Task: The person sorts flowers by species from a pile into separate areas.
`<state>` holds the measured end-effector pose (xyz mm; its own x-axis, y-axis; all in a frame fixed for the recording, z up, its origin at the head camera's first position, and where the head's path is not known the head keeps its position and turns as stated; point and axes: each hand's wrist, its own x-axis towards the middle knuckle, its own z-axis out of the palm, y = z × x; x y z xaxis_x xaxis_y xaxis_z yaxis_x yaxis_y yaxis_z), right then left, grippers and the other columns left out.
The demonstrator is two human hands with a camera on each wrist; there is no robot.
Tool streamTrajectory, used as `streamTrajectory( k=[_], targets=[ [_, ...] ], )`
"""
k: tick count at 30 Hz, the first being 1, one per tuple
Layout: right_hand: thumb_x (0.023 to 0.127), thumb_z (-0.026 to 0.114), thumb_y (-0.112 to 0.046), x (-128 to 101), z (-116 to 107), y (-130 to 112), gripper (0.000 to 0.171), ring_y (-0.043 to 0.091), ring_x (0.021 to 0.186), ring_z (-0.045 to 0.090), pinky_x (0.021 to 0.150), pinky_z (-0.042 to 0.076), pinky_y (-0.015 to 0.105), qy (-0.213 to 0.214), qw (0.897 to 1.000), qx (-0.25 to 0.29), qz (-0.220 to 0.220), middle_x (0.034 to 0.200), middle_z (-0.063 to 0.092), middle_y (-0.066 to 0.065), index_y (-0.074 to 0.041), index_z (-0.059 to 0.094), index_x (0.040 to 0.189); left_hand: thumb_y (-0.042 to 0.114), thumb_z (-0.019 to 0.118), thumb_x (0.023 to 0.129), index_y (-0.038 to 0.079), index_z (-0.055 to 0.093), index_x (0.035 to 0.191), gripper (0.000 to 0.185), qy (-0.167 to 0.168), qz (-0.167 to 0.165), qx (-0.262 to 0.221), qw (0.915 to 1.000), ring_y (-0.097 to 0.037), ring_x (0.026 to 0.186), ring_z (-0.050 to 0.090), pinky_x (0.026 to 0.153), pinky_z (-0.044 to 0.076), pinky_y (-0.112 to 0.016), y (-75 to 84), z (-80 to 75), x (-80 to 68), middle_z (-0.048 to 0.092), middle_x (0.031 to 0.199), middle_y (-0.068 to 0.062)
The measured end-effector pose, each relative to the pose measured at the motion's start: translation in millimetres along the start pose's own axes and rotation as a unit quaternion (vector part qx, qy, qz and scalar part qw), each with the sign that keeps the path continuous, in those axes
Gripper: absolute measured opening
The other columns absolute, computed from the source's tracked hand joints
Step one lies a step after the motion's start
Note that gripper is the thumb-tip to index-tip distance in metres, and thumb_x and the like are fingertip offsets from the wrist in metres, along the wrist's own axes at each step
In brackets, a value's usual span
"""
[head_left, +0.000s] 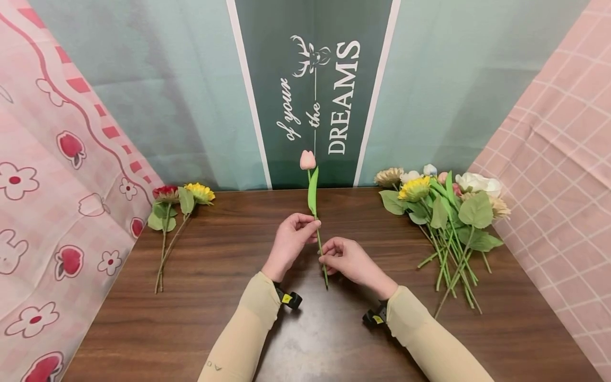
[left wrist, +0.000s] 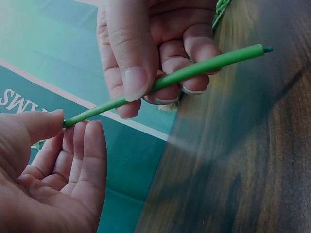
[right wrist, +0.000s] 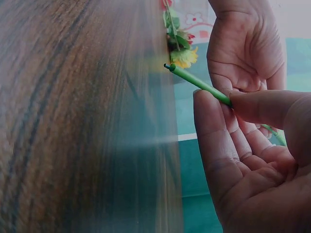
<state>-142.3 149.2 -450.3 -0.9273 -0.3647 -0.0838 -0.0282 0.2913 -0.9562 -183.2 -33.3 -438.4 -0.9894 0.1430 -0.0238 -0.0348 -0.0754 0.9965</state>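
I hold a pink tulip [head_left: 308, 159] upright at the counter's [head_left: 215, 318] centre, my left hand [head_left: 289, 241] and right hand [head_left: 347, 259] both pinching its stem. Two flowers [head_left: 179, 197] lie at nine o'clock; a larger pile [head_left: 444, 204] waits at three o'clock.

Left of the tulip [head_left: 308, 159], two flowers [head_left: 181, 197]; right, a flower pile [head_left: 444, 212]; bare desk [head_left: 229, 265] between.

Pink tulip [head_left: 307, 159] on green stem [head_left: 321, 249]; dark brown wood-grain table [head_left: 215, 297].
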Motion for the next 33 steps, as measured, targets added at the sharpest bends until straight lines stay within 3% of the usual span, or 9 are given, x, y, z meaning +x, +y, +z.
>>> streamTrajectory(
  k=[7,12,15,18,22,25,26,30,33],
  targets=[
    [0.100,0.067,-0.015,0.4,-1.5,-4.3,0.021,0.028,0.077,0.072,0.071,0.062,0.043,-0.003,1.000,-0.008,-0.004,0.093,0.071,0.019,0.003,0.066,0.110,0.015,0.075,0.095,0.000,0.068,0.109,0.022,0.001,0.000,0.028,0.9996,-0.020,0.075,0.069,0.077,0.062,-0.039,2.2,-11.2,2.1,0.070,0.104,-0.027],
    [0.102,0.066,-0.032,-0.7,-5.7,-9.0,0.024,0.019,0.086,0.068,0.077,0.058,0.037,0.048,0.990,-0.130,-0.034,0.099,0.072,0.005,-0.012,0.071,0.115,0.012,0.073,0.096,-0.002,0.068,0.106,0.018,-0.002,-0.011,0.141,0.9899,-0.018,0.070,0.070,0.074,0.063,-0.043,4.8,-47.3,12.4,0.071,0.095,-0.020],
    [0.101,0.066,-0.037,1.4,-8.6,-9.8,0.028,0.016,0.096,0.066,0.085,0.055,0.041,0.069,0.969,-0.231,-0.058,0.109,0.071,-0.001,-0.016,0.071,0.119,0.011,0.072,0.096,-0.004,0.068,0.106,0.018,-0.008,-0.021,0.220,0.9751,-0.018,0.068,0.071,0.073,0.063,-0.043,5.2,-82.4,17.8,0.072,0.093,-0.017],
    [0.101,0.065,-0.038,7.5,-8.9,-11.0,0.038,0.022,0.116,0.063,0.099,0.051,0.046,0.063,0.942,-0.320,-0.080,0.124,0.068,0.002,-0.012,0.068,0.129,0.010,0.070,0.097,-0.007,0.067,0.107,0.020,-0.010,-0.043,0.268,0.9625,-0.018,0.070,0.071,0.072,0.063,-0.041,5.9,-115.6,19.4,0.071,0.093,-0.019],
    [0.100,0.065,-0.044,19.6,-3.8,-14.5,0.061,0.032,0.145,0.039,0.119,0.031,0.050,0.033,0.883,-0.454,-0.120,0.150,0.052,0.012,-0.009,0.053,0.149,0.010,0.067,0.098,-0.009,0.065,0.107,0.020,-0.011,-0.084,0.302,0.9495,-0.018,0.074,0.068,0.073,0.063,-0.038,8.4,-146.6,20.6,0.068,0.094,-0.018],
    [0.099,0.063,-0.052,27.8,3.3,-15.0,0.076,0.035,0.154,0.018,0.124,0.014,0.052,0.006,0.833,-0.534,-0.145,0.164,0.032,0.013,-0.014,0.037,0.160,0.010,0.066,0.099,-0.007,0.064,0.106,0.019,-0.011,-0.115,0.321,0.9400,-0.017,0.074,0.066,0.072,0.063,-0.035,8.2,-158.8,21.0,0.066,0.092,-0.016],
    [0.098,0.062,-0.054,30.0,6.1,-14.9,0.079,0.034,0.155,0.014,0.125,0.011,0.052,-0.004,0.824,-0.547,-0.149,0.166,0.028,0.013,-0.016,0.034,0.161,0.010,0.067,0.099,-0.007,0.064,0.105,0.018,-0.010,-0.122,0.323,0.9383,-0.017,0.074,0.066,0.072,0.062,-0.035,7.5,-161.0,21.1,0.065,0.091,-0.015],
    [0.099,0.057,-0.058,35.2,16.7,-15.1,0.080,0.034,0.156,0.010,0.125,0.008,0.052,-0.036,0.808,-0.569,-0.151,0.168,0.021,0.013,-0.020,0.027,0.163,0.009,0.069,0.098,-0.006,0.064,0.104,0.017,-0.008,-0.133,0.337,0.9319,-0.015,0.073,0.066,0.071,0.062,-0.034,3.4,-164.9,20.9,0.064,0.089,-0.014],
    [0.100,0.056,-0.058,35.1,22.3,-16.4,0.079,0.034,0.156,0.010,0.125,0.009,0.052,-0.050,0.810,-0.566,-0.145,0.168,0.022,0.013,-0.020,0.027,0.164,0.009,0.070,0.098,-0.005,0.064,0.103,0.017,-0.003,-0.128,0.354,0.9265,-0.015,0.072,0.068,0.070,0.062,-0.034,0.8,-166.6,19.5,0.065,0.091,-0.014]
  ],
)
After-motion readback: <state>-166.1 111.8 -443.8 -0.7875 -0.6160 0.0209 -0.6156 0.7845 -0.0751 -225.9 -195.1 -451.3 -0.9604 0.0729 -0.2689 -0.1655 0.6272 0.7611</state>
